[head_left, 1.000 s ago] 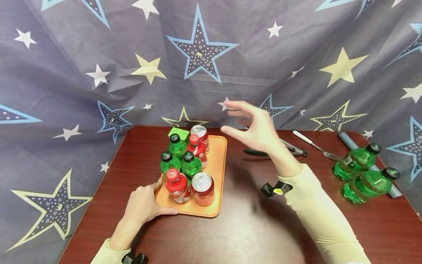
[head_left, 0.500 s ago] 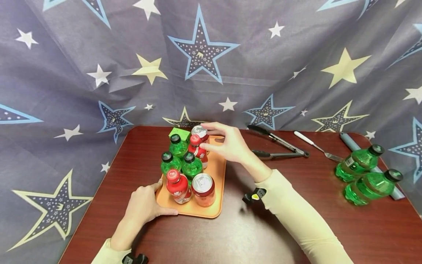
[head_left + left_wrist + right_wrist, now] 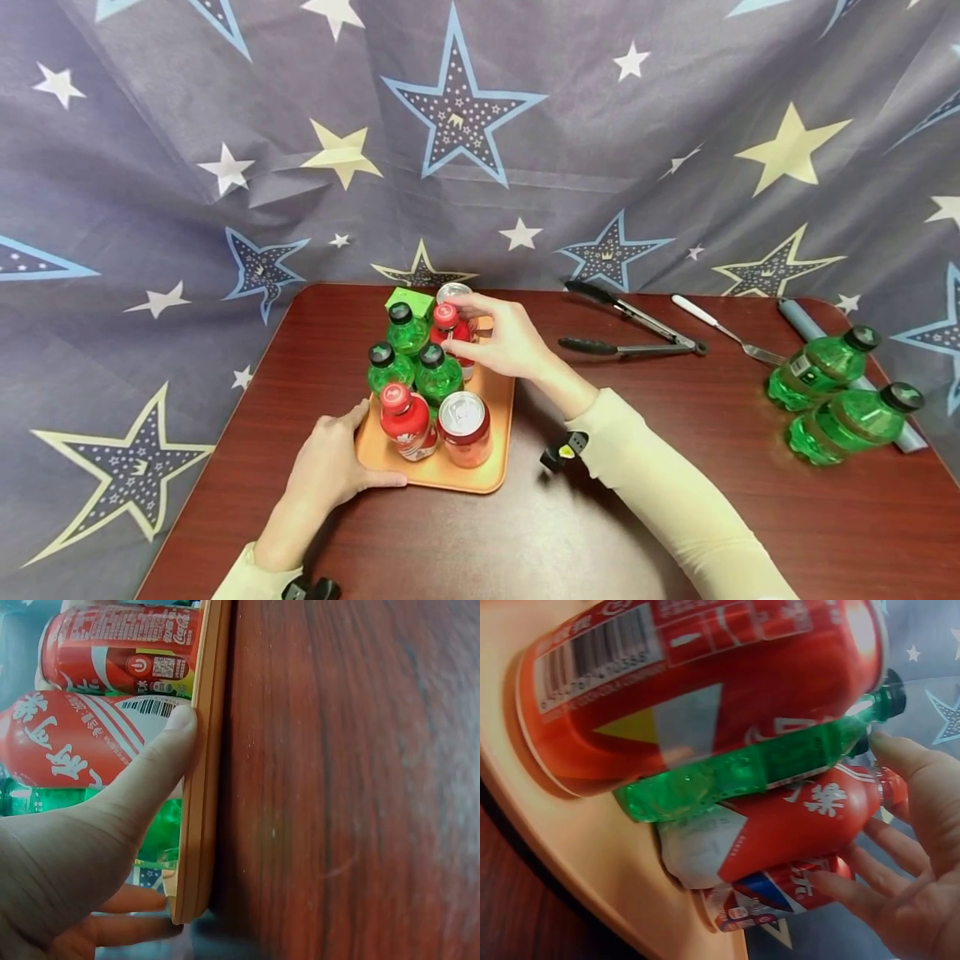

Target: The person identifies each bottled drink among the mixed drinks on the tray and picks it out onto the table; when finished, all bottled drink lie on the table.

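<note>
In the head view my left hand (image 3: 326, 462) holds the near-left corner of an orange tray (image 3: 495, 442), thumb along its near rim. In the left wrist view the thumb (image 3: 154, 761) lies on the rim beside a red bottle. My right hand (image 3: 504, 337) is around the upper part of the back red cola bottle (image 3: 450, 325), and its fingers reach between that bottle and the back cola can (image 3: 454, 292). In the right wrist view these fingers (image 3: 862, 874) look relaxed and spread. The tray also bears green bottles (image 3: 438, 379), a front red bottle (image 3: 407, 425) and a front can (image 3: 465, 433).
A green box (image 3: 409, 302) is at the tray's far-left corner. Tongs (image 3: 637, 329), a white-handled fork (image 3: 723, 329) and a grey-blue rod (image 3: 802, 321) lie on the brown table (image 3: 600, 517). Two green bottles (image 3: 847, 425) are at the right.
My right hand has come left and down from above the table to the back red bottle, uncovering the tongs. The left hand stays on the tray corner.
</note>
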Demonstrator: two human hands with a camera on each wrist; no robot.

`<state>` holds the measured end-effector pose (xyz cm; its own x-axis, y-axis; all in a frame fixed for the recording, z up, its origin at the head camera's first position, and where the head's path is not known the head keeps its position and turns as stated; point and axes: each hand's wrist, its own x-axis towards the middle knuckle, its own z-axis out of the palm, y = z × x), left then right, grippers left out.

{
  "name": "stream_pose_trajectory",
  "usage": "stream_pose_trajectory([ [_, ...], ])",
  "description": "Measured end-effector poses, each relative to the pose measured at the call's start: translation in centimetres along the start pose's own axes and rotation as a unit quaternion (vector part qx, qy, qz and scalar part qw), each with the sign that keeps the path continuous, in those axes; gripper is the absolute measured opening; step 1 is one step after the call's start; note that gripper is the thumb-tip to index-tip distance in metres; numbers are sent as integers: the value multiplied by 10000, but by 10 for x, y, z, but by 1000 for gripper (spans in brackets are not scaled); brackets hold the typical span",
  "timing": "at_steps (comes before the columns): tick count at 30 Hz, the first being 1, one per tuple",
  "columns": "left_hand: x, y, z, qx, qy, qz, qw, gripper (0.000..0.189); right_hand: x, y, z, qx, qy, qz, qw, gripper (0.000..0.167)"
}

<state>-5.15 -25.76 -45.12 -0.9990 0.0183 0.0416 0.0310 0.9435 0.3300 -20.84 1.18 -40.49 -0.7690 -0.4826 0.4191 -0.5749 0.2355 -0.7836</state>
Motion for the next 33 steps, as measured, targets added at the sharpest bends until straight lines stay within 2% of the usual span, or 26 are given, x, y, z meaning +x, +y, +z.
stream_pose_trajectory([
  [5,0,0,2,173,-11,152,9997,126,0,2,6,-382,61,171,9991,48],
  [11,3,5,-1,68,-442,-207,9988,129,-1,2,10,-680,141,239,9973,46],
  [15,4,9,-4,101,-626,-198,9978,131,-3,0,9,-684,224,388,9966,46],
  [21,4,9,-8,171,-622,-97,9979,130,-6,-3,7,-848,287,491,9948,47],
  [33,2,7,-7,173,-564,-42,9983,133,-11,1,6,-394,493,558,9964,42],
])
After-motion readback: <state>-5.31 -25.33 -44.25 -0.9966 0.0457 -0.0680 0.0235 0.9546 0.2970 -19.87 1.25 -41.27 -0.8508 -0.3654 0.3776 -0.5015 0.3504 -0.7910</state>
